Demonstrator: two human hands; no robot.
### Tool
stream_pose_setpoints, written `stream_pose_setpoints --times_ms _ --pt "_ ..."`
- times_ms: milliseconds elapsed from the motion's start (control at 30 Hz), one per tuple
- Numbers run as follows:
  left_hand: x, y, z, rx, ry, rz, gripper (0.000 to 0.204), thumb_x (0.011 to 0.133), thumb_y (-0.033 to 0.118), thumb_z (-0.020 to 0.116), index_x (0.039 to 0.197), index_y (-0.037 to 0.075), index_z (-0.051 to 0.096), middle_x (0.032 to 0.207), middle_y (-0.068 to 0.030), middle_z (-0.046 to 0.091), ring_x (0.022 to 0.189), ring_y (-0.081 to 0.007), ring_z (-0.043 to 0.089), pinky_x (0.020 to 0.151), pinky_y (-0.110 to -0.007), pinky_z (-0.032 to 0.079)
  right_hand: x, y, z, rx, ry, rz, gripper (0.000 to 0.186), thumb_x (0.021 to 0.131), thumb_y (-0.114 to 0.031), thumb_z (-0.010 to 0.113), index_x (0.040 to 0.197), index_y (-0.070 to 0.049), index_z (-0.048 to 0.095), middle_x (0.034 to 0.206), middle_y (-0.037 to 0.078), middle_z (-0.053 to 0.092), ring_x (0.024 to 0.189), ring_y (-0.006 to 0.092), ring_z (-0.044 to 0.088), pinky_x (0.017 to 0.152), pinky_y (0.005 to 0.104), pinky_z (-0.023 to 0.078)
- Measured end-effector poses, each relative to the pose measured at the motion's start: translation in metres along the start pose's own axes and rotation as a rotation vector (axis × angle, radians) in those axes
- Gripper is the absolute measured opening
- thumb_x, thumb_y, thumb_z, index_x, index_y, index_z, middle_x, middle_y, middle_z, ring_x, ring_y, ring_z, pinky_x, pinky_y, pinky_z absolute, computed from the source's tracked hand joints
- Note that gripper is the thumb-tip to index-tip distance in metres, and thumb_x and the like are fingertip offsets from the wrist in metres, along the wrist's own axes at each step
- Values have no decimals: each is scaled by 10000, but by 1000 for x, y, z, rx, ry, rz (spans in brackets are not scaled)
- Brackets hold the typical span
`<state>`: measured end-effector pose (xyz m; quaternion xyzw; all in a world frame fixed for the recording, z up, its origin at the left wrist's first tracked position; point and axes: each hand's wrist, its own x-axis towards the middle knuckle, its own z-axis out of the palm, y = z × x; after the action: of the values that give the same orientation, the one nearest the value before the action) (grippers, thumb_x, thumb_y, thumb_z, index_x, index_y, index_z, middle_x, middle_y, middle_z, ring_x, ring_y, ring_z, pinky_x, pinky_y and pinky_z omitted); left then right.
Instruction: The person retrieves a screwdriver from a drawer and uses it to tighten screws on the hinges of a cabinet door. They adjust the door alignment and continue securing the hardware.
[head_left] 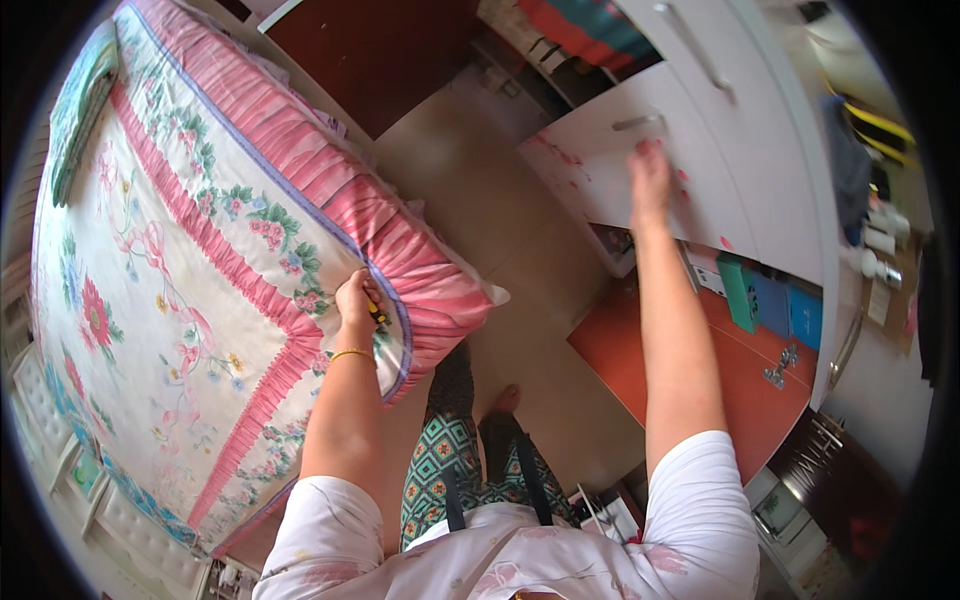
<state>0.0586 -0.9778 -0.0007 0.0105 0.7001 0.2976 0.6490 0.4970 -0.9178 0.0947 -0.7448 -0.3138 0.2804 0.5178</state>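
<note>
My left hand [355, 300] is closed over the corner of the bed, by the flowered bedspread [250, 340]. A small yellow-and-black tool [376, 312] pokes out of its grip; most of it is hidden, so its exact kind does not show. My right arm reaches forward to a white cabinet door [600, 165] with pink petal prints. Just below that door's metal handle [637, 122], my right hand [650, 185] is held with its fingers stretched out against or very near the panel. Nothing shows in that hand.
An orange-red panel [690, 370] bearing a metal hinge [781, 367] juts out at the right. Green and blue folders [765, 300] stand behind it. Ahead, a dark red door [370, 60] hangs open near shelves with cloth. Tiled floor [450, 190] runs between bed and cabinets.
</note>
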Motion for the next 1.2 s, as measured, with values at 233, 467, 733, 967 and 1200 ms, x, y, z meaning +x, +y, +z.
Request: stream_pose_setpoints --times_ms 233,467,733,967,1200 --pt "7 5 -7 -33 -13 -64 246 754 205 528 546 124 426 483 -20 422 371 -146 403 332 -291 343 -18 -29 57 -17 105 11 202 827 -214 562 873 -18 557 903 66 577 839 118 494 736 230 382" --pt "8 11 -2 -8 -17 -93 264 759 241 502 565 69 452 477 -51 423 374 -167 390 340 -299 342 -202 39 -24 -293 45 29 202 865 -87 520 1014 47 539 1004 46 532 927 135 491 827 288 401" --pt "13 9 -11 27 -23 -62 268 765 249 475 586 50 465 452 -54 397 368 -177 380 351 -300 353 -283 51 -143 -345 144 219 225 871 -101 512 1044 42 521 1046 51 512 961 142 474 848 293 391" --pt "12 8 -5 -9 -50 -39 253 766 242 471 590 62 446 456 -54 395 370 -179 380 350 -295 348 -277 60 -150 -326 127 164 246 875 -114 504 1069 36 505 1083 55 494 990 149 460 866 298 382" --pt "11 7 -9 17 -57 -26 268 782 266 484 590 82 452 458 -33 395 373 -170 381 356 -277 348 -270 68 -124 -276 90 112 267 880 -127 497 1095 31 488 1119 59 476 1019 156 446 884 303 373"
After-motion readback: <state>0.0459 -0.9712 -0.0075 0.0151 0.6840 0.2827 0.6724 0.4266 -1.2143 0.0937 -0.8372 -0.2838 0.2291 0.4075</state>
